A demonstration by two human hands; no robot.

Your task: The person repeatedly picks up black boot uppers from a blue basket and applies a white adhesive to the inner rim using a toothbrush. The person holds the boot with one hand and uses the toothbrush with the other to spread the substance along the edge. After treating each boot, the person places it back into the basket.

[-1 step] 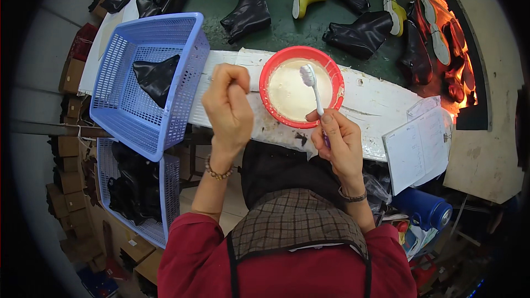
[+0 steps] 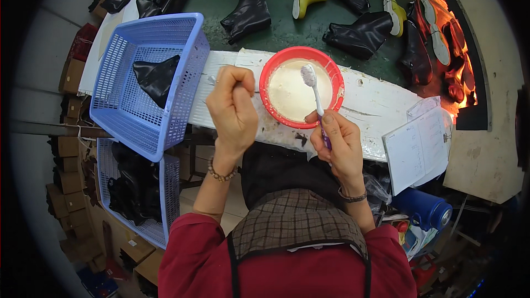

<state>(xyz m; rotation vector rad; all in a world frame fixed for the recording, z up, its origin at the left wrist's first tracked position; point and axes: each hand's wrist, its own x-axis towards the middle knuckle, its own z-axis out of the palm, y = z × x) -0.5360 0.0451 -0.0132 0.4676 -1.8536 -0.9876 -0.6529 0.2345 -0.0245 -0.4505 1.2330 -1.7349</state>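
Green tabletop (image 2: 281, 34) bears boots (image 2: 247, 14); white board (image 2: 383, 107), bowl (image 2: 298, 51); right hand (image 2: 343, 144), toothbrush (image 2: 316, 95).

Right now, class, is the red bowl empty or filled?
Not empty: cream-coloured material spreads across the inside of the red bowl, visible around the toothbrush; its depth cannot be told.

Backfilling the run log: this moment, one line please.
left grip: curled, contents unclear | right grip: holding toothbrush | bristles: over pale contents of red bowl | black boot: in upper blue basket
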